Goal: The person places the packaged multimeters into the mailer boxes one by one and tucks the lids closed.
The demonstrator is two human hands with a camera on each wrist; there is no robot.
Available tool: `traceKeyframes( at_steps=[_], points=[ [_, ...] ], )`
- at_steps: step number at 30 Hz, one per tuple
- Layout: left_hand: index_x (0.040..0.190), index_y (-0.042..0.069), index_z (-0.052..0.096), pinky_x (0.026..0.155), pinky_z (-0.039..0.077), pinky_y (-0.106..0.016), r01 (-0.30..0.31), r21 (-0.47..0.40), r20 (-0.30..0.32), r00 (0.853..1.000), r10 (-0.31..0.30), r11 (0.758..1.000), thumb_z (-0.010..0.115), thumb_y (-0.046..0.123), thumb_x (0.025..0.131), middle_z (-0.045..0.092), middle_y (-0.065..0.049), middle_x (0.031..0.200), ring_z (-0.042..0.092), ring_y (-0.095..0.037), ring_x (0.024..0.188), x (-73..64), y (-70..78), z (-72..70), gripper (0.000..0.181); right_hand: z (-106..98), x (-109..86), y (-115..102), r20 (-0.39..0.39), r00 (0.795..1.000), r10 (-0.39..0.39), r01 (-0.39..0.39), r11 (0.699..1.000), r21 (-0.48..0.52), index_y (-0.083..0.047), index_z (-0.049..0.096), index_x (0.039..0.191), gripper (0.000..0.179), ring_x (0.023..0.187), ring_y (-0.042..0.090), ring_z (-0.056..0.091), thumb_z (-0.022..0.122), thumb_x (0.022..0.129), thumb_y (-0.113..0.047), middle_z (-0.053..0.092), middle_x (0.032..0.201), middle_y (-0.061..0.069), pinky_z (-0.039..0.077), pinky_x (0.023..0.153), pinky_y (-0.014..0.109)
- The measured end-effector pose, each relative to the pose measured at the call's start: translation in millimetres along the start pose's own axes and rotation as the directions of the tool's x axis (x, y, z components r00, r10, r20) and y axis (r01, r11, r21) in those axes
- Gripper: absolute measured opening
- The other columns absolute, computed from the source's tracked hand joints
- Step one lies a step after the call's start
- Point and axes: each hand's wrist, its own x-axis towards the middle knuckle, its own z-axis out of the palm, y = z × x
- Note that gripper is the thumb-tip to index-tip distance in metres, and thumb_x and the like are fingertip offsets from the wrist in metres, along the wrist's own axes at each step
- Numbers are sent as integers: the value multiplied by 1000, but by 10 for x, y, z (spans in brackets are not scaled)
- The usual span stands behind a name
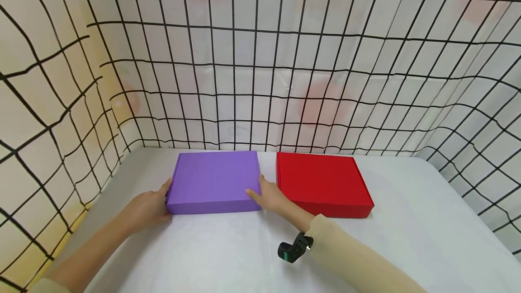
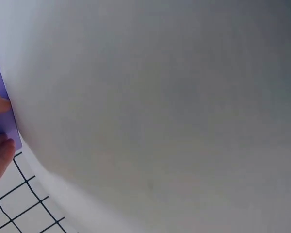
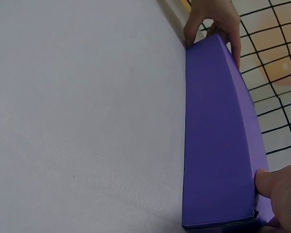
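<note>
A flat, closed purple box (image 1: 215,177) lies on the white table between both hands. My left hand (image 1: 150,209) grips its left end; in the left wrist view only fingertips (image 2: 1,158) show against a strip of purple box (image 2: 5,124). At the other end, my right hand (image 1: 268,196) holds the right front corner, thumb on the lid and fingers along the side. The right wrist view shows the long front wall of the purple box (image 3: 213,141), with the left hand (image 3: 216,17) at the far end and the right thumb (image 3: 264,182) close by.
A red box (image 1: 323,180) of similar shape lies right of the purple one, a narrow gap between them. The right forearm passes in front of it. Black grid netting (image 1: 254,64) stands behind and along both sides of the white table (image 1: 427,238). A black strap (image 1: 295,248) hangs from the right wrist.
</note>
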Motion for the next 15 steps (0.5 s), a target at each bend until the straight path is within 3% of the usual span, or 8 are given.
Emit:
traceKeyframes(
  at_steps=[8, 15],
  points=[
    [125, -13, 48, 55, 43, -32, -61, 75, 43, 997, 58, 995, 75, 30, 64, 66, -14, 78, 50, -14, 60, 76, -57, -154, 80, 2, 8, 3, 20, 1000, -9, 9, 1000, 3, 17, 22, 138, 72, 122, 39, 45, 55, 92, -28, 41, 135, 30, 41, 97, 47],
    [124, -12, 50, 59, 47, -32, -86, 66, 74, 994, 81, 994, 77, 37, 66, 69, -17, 95, 62, -21, 71, 127, -71, -197, 81, -22, 7, 12, 13, 1000, -20, 20, 1000, -13, 18, 23, 136, 71, 116, 40, 50, 55, 92, -26, 46, 130, 32, 44, 94, 47]
  ],
)
